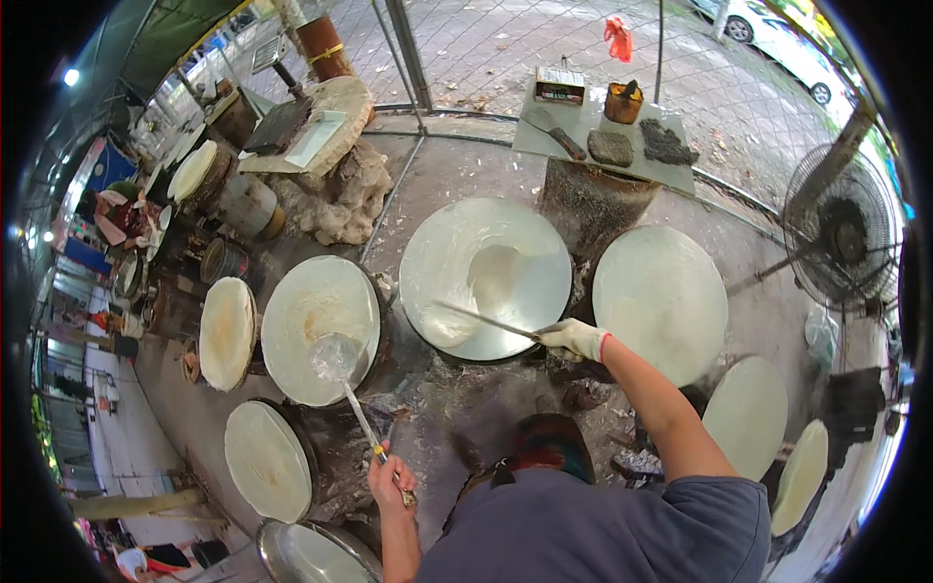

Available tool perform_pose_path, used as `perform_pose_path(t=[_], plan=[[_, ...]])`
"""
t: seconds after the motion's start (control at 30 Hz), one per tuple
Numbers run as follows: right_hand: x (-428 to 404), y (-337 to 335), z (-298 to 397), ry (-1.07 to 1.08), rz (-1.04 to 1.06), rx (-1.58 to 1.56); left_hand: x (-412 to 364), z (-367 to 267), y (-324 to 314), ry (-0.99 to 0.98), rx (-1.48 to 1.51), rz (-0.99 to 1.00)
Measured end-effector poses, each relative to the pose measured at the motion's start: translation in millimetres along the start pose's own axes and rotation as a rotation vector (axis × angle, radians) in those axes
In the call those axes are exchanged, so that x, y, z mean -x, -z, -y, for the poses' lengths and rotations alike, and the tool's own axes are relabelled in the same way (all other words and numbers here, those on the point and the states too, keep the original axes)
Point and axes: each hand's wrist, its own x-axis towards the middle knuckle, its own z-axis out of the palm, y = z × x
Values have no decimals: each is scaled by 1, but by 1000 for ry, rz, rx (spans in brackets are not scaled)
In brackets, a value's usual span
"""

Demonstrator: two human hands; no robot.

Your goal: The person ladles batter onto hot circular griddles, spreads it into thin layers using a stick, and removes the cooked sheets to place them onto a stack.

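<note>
My left hand (392, 477), bare, grips the handle of a long metal ladle (356, 408). The ladle's round, batter-smeared head is over a pale flat round of batter (288, 328) on the left griddle. A white work glove covers my right hand (576, 339), which is closed around a long thin spatula (481, 317). That blade reaches left across the middle round griddle (503, 277). Wet white batter (437, 255) coats its left and upper parts, while shiny metal shows at the centre and lower right. Whether the blade touches the batter, I cannot tell.
Pale rounds lie on griddles to the right (660, 306) and lower left (266, 459). A metal basin (321, 557) is at the bottom. A board (594, 149) holds a brush (557, 135) and tins. A standing fan (842, 226) is at right; a stone slab (350, 102) stands upper left.
</note>
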Motion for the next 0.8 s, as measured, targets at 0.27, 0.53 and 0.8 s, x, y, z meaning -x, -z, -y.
perform_pose_path(t=[0.27, 0.53, 0.8], plan=[[-3, -235, -42, 212, -141, -493, -11, -37, 130, 119, -75, 205], [-53, -360, -29, 270, -916, -457, 5, -83, 200, 129, -27, 184], [-67, -316, -38, 226, -914, -266, 10, -84, 229, 199, 95, 238]])
